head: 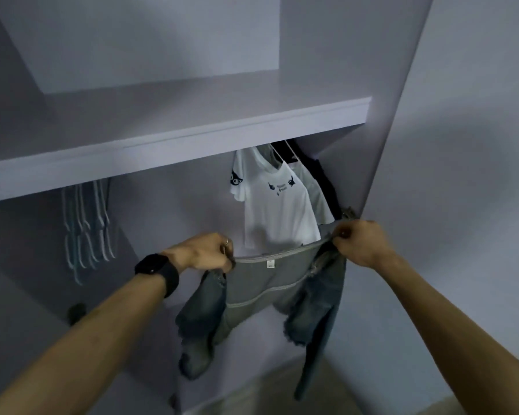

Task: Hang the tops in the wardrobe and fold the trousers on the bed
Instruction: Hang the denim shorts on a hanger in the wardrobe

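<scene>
A grey top with frayed denim sleeves (261,289) hangs stretched between my two hands in front of the open wardrobe (174,127). My left hand (204,253) grips its left shoulder edge, and my right hand (360,241) pinches the right shoulder edge. The neckline with a small white label faces me. Behind it a white printed T-shirt (279,208) hangs under the shelf, with a pale top and a dark garment (321,181) further right.
Several empty pale hangers (87,223) hang at the left under the shelf. The wardrobe's right side panel (402,145) stands close to my right hand. A dark knob (75,313) sits low on the left.
</scene>
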Demonstrator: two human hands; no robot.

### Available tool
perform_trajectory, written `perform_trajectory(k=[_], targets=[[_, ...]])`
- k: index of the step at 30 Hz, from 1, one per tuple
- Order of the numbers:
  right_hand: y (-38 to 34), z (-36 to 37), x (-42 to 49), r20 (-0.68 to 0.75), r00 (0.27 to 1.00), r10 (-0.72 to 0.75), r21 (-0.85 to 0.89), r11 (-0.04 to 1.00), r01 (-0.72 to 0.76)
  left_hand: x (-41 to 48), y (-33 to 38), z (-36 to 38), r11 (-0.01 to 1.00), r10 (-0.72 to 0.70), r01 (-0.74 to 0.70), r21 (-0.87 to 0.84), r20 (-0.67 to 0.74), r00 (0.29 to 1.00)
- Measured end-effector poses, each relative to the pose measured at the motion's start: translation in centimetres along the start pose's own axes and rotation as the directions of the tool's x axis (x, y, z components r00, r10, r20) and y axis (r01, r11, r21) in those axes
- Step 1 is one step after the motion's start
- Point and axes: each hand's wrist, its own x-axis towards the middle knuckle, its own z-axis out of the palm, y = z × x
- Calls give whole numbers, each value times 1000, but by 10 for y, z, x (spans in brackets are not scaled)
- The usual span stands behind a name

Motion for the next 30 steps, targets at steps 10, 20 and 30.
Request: perform_trajectory(k=[10, 20, 30], targets=[[6, 71, 49, 325, 935, -144, -106, 976, 188, -9, -72, 30, 915, -123, 167, 367, -142, 982], [-19, 109, 97, 239, 926, -293, 279, 934, 224, -55, -68, 71, 838, -542, 461, -290, -353, 763], [-26, 125, 93, 210, 921, -327, 271, 925, 266, -111, -29, 111, 689, -650, 722, 58, -391, 652]])
